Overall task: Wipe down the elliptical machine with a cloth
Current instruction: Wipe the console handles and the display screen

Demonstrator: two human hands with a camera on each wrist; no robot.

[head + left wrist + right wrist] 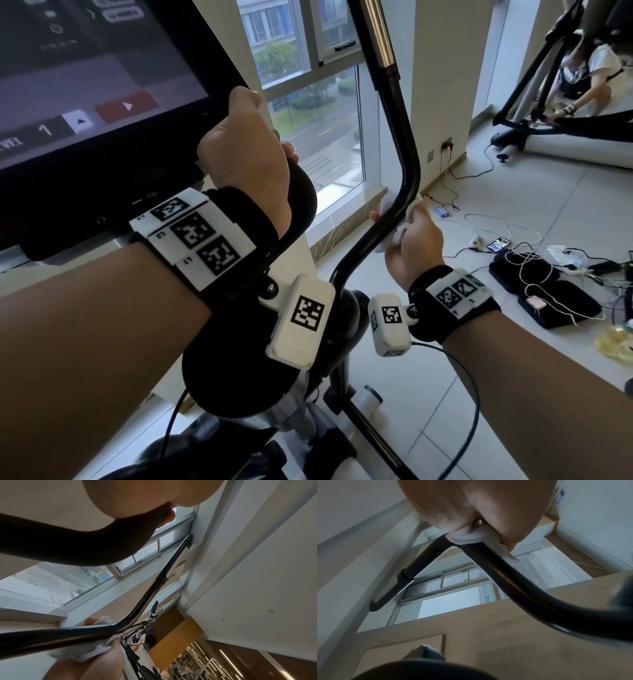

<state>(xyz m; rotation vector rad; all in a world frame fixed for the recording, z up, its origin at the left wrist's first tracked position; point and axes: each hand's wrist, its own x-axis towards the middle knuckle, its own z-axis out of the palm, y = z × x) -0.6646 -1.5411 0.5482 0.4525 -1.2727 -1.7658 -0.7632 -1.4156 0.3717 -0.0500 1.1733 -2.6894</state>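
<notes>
So the big flat touchscreen console [85,85] sits up on the left, with the thick padded black grip [301,192] just below its right corner. The thin curved black metal handlebar [407,164] runs to the right of that, in front of the tall glass window [318,113]. A tangle of white charging cables [513,246] lies on the pale tiled floor [513,192] farther right.

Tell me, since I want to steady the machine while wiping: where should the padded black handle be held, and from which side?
Probably by its thick rounded upper end, from above, as the left hand does now: fingers curl over the padded handle, which is fat enough to fill the palm. That leaves the right hand free to wrap the cloth round the thin bar.
</notes>
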